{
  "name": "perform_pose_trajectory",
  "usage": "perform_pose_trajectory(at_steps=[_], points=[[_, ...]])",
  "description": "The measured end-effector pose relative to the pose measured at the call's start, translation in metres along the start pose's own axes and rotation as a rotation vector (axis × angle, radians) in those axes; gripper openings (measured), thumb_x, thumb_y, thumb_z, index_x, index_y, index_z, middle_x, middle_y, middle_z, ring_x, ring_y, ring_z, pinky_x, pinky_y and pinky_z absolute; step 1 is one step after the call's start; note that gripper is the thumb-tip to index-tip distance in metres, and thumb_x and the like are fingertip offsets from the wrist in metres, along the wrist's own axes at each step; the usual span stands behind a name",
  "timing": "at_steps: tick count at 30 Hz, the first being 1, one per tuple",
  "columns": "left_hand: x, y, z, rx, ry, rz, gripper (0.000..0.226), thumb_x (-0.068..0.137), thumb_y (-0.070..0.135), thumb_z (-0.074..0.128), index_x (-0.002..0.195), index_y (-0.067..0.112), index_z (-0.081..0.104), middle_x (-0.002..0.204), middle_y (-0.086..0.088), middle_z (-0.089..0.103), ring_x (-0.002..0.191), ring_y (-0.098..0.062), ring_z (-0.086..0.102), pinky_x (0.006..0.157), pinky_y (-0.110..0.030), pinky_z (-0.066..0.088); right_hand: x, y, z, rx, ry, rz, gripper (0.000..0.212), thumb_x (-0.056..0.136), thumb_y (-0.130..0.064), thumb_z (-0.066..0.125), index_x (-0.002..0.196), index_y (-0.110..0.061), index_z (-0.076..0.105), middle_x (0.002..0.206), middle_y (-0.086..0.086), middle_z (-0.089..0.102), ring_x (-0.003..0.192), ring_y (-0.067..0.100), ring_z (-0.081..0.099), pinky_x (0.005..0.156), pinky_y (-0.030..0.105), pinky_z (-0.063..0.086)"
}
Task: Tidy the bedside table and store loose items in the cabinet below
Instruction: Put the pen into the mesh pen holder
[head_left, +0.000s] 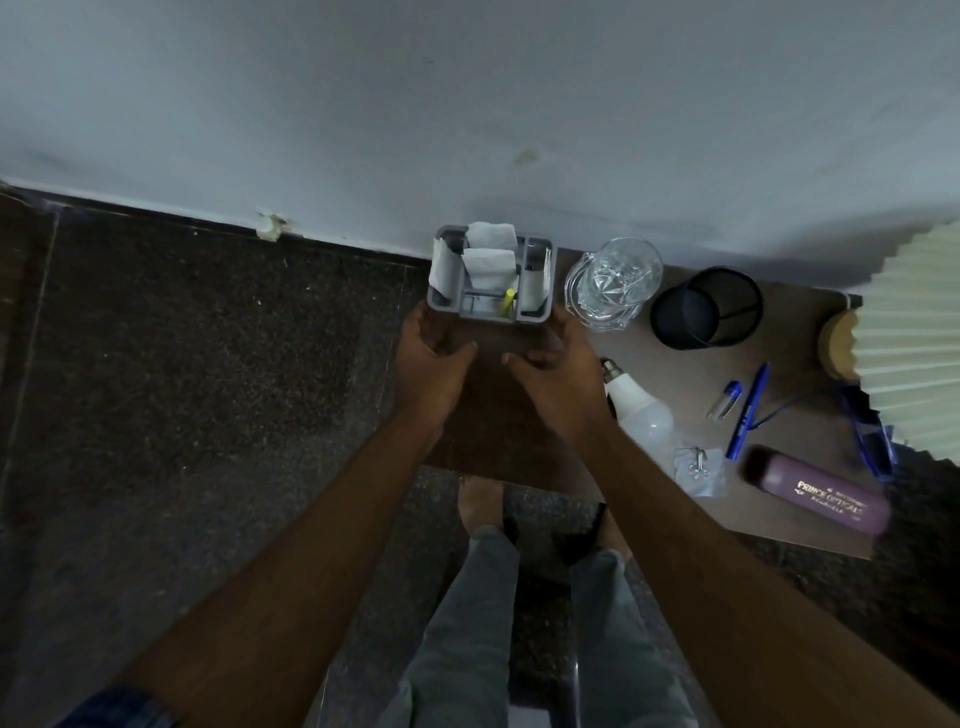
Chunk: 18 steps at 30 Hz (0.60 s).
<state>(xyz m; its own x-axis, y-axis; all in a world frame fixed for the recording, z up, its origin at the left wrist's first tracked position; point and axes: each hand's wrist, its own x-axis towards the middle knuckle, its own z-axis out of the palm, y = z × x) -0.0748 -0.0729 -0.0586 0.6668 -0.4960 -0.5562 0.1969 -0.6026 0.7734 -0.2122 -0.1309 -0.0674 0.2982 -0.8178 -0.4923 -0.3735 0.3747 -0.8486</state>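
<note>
At the far left corner of the bedside table (498, 415), against the wall, stands a grey organizer (491, 312) holding folded white papers (488, 265) and a yellow marker (509, 301). The left hand (434, 358) and the right hand (556, 369) reach to its near side, one at each near corner, fingers stretched forward and thumbs spread inward; I cannot tell whether the fingertips touch it. Just right of the organizer sits a glass jug (613, 283), then a black mesh cup (706, 309). Nearer lie a white light bulb (641, 410), a blue pen (748, 410), a purple glasses case (821, 493) and blue glasses (867, 431) beside a pleated lampshade (914, 338).
</note>
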Motion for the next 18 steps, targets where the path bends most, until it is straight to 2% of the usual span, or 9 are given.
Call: perform_pose_trajectory(at_steps=[2, 4, 7, 10, 13, 15, 18], points=[[-0.01, -0.003, 0.004, -0.012, 0.011, -0.05, 0.065, 0.083, -0.001, 0.075, 0.142, 0.013, 0.052, 0.131, -0.002, 0.066, 0.105, -0.005, 0.066, 0.074, -0.008, 0.054, -0.006, 0.002, -0.005, -0.032, 0.013, 0.006, 0.066, 0.081, -0.016, 0.08, 0.137, -0.033, 0.048, 0.127, -0.011, 0.066, 0.108, 0.007, 0.068, 0.092, 0.028, 0.056], [-0.024, -0.004, 0.011, -0.022, 0.004, -0.1, 0.059, 0.084, 0.0, 0.075, 0.139, 0.011, 0.054, 0.13, -0.006, 0.066, 0.103, -0.008, 0.066, 0.071, -0.011, 0.054, -0.013, 0.005, -0.012, -0.039, 0.038, 0.018, 0.053, 0.086, -0.021, 0.077, 0.13, -0.036, 0.051, 0.123, -0.011, 0.067, 0.103, 0.006, 0.069, 0.086, 0.022, 0.057], [-0.048, -0.005, 0.021, -0.025, -0.001, -0.091, 0.052, 0.085, -0.003, 0.073, 0.134, 0.006, 0.057, 0.127, -0.011, 0.066, 0.093, -0.004, 0.065, 0.07, -0.008, 0.053, -0.023, 0.008, -0.026, -0.068, 0.127, 0.012, 0.036, 0.089, -0.026, 0.074, 0.122, -0.025, 0.061, 0.113, -0.012, 0.07, 0.094, -0.004, 0.068, 0.072, 0.003, 0.049], [-0.073, -0.002, 0.034, -0.002, -0.047, -0.056, 0.043, 0.087, -0.002, 0.072, 0.128, 0.007, 0.062, 0.119, -0.008, 0.068, 0.085, 0.003, 0.064, 0.072, -0.009, 0.054, -0.033, 0.013, -0.042, -0.043, 0.172, 0.003, 0.029, 0.088, -0.024, 0.074, 0.116, -0.022, 0.065, 0.109, -0.012, 0.071, 0.094, -0.004, 0.067, 0.081, 0.015, 0.054], [-0.094, 0.001, 0.05, -0.01, -0.091, -0.013, 0.035, 0.088, -0.004, 0.07, 0.121, 0.005, 0.065, 0.112, -0.01, 0.07, 0.085, -0.002, 0.067, 0.078, -0.016, 0.056, -0.042, 0.016, -0.058, 0.0, 0.198, -0.006, 0.024, 0.088, -0.021, 0.073, 0.111, -0.021, 0.067, 0.103, -0.011, 0.072, 0.092, 0.004, 0.07, 0.081, 0.023, 0.057], [-0.105, 0.004, 0.065, -0.004, -0.148, 0.017, 0.03, 0.088, -0.003, 0.071, 0.116, 0.007, 0.067, 0.107, -0.009, 0.073, 0.088, -0.005, 0.069, 0.08, -0.021, 0.058, -0.048, 0.018, -0.071, 0.032, 0.221, -0.007, 0.021, 0.087, -0.018, 0.073, 0.107, -0.022, 0.068, 0.098, -0.012, 0.073, 0.089, 0.004, 0.071, 0.079, 0.024, 0.057], [-0.114, 0.007, 0.088, -0.007, -0.208, 0.049, 0.024, 0.088, -0.005, 0.069, 0.104, 0.013, 0.069, 0.098, -0.004, 0.074, 0.085, -0.002, 0.071, 0.074, -0.017, 0.056, -0.056, 0.019, -0.089, 0.076, 0.247, 0.003, 0.016, 0.089, -0.018, 0.073, 0.103, -0.024, 0.069, 0.097, -0.012, 0.074, 0.09, 0.004, 0.072, 0.078, 0.023, 0.058]])
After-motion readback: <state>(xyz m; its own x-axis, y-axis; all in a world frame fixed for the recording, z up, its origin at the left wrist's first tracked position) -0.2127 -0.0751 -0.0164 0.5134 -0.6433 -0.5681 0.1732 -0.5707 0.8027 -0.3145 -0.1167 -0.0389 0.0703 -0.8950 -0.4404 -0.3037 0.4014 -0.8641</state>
